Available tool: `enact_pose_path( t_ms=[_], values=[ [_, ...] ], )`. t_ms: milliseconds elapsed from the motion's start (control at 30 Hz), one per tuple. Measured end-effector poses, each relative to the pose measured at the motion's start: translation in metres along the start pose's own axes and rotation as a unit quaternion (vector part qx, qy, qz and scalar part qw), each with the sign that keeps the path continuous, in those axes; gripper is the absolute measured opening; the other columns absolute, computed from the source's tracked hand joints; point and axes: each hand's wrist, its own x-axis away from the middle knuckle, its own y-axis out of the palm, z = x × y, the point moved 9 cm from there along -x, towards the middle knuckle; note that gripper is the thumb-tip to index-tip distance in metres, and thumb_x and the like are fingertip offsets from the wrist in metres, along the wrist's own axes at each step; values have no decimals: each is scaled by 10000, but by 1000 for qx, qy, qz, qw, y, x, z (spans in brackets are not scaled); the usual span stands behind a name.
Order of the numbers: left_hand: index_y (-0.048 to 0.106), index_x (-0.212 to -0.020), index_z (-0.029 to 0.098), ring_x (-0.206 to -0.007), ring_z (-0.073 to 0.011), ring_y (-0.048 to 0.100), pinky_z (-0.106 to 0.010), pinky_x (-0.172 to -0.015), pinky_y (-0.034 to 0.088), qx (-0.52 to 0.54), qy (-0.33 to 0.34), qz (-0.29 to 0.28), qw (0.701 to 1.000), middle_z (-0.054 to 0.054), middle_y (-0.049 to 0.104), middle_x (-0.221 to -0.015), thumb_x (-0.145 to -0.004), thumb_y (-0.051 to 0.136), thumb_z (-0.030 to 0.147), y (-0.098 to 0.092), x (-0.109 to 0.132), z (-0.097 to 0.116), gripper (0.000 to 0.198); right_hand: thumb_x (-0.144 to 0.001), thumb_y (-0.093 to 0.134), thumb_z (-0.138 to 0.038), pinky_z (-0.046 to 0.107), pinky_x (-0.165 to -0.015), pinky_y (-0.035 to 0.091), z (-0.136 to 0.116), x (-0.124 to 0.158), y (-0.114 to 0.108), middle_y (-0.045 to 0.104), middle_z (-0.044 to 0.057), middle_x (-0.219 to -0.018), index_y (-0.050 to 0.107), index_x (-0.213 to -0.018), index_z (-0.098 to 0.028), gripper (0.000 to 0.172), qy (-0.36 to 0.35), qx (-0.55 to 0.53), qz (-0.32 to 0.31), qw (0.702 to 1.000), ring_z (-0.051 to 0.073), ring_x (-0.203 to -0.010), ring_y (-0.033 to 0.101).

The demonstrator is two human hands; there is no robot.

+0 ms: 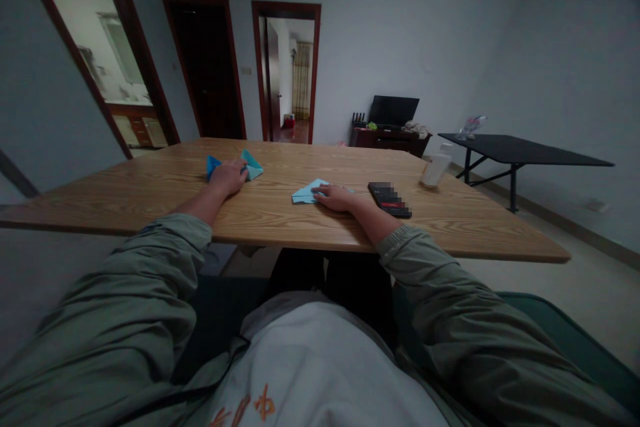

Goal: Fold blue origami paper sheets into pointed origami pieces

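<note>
Toward the left of the table, my left hand [229, 177] has its fingers curled over folded paper. A darker blue folded piece [213, 165] pokes out on its left, and a light teal folded piece [254, 165] stands up on its right. The hand hides where the two pieces meet. Near the middle, my right hand [336, 197] lies over a light blue folded paper [305, 195], its fingers stretched out on top. This paper is flat on the tabletop, with a straight crease along it and its right part covered by the hand.
The wooden table [280, 227] spans the view. A black phone [387, 199], partly blurred out, lies right of my right hand. Farther right stands a whitish translucent container [437, 169]. Beyond are a black folding table [520, 149] and a television [394, 111] on a cabinet.
</note>
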Motion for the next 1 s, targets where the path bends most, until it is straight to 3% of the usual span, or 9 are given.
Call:
enact_pose_path(
  t_ms=[200,467,600,700,767,867,933,1000],
  values=[
    [570,-1172,147,-1115,-285,569,-374,-937,432,21,-11,-2,1000,-148,611,-1212,-923,346,391,1,0,4,414,-955,326,-588,505,-1112,306,0,0,0,412,23,-1502,462,-1433,-342,554,-3,-8,1,1000,314,-1348,416],
    [572,-1169,137,-1089,-260,574,-357,-958,430,62,41,5,997,-134,620,-1176,-904,382,351,-6,6,32,389,-939,368,-605,491,-1120,295,1,-1,1,410,18,-1504,451,-1437,-357,562,0,0,-1,1000,305,-1337,433],
    [556,-1218,144,-1182,-317,510,-443,-1030,372,48,46,65,996,-148,594,-1234,-893,425,347,-30,11,45,405,-916,435,-599,427,-1093,344,3,-1,0,464,29,-1467,482,-1421,-331,574,5,3,9,1000,293,-1291,485],
    [535,-1264,160,-1218,-308,494,-448,-1058,354,72,94,119,986,-134,587,-1264,-895,442,346,-56,15,79,423,-898,484,-593,367,-1036,396,4,0,-5,558,57,-1378,545,-1373,-289,567,10,0,24,1000,278,-1212,552],
    [557,-1243,165,-1154,-252,555,-368,-1019,406,119,159,86,976,-107,621,-1228,-891,446,330,-57,16,116,404,-886,512,-587,344,-985,427,4,1,-9,618,79,-1296,581,-1334,-264,557,6,-2,34,999,269,-1137,597],
    [610,-1210,229,-1044,-208,622,-299,-917,464,141,249,-50,957,-56,669,-1171,-886,457,362,-32,19,173,382,-875,536,-573,327,-904,459,3,3,-13,673,91,-1179,622,-1276,-253,520,-8,-1,53,999,256,-1025,636],
    [627,-1214,262,-1035,-214,633,-294,-890,475,124,279,-124,944,-47,681,-1166,-875,473,385,-9,23,197,392,-869,551,-561,310,-858,467,5,1,-14,691,93,-1118,650,-1222,-241,486,-11,-1,66,998,246,-968,646],
    [640,-1215,279,-1049,-221,635,-298,-899,473,110,278,-157,941,-45,686,-1172,-880,461,397,9,24,204,398,-866,563,-546,300,-836,470,10,-2,-13,697,103,-1082,668,-1176,-217,464,-6,-6,77,997,241,-942,647]
  ],
)
